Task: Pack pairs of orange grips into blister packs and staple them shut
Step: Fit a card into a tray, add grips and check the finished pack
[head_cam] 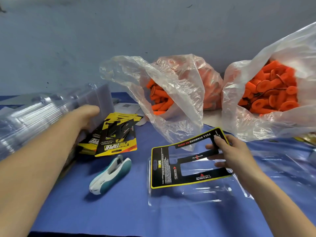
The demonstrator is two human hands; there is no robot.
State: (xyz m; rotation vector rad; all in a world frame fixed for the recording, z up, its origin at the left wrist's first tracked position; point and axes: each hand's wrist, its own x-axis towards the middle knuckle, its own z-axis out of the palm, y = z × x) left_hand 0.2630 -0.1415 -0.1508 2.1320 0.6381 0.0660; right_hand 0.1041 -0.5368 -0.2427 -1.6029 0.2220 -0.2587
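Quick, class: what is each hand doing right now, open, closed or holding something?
Left hand: grips the stack of clear blister packs.
Right hand: pinches the black and yellow insert card.

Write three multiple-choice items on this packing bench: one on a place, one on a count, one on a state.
1. Where does the stapler lie?
A. inside a bag
B. on a wall shelf
C. on the blue cloth, just in front of the stack of printed cards and left of the open blister pack

2. How many clear bags of orange grips stand at the back?
A. one
B. two
C. four

3. What is the right hand doing?
A. pinching a black-and-yellow card insert above the blister pack
B. lying flat and empty
C. squeezing the stapler

Answers:
1 C: the stapler rests on the cloth below the cards, with the pack to its right.
2 B: two open bags show orange grips.
3 A: thumb and fingers clamp the insert's right end.
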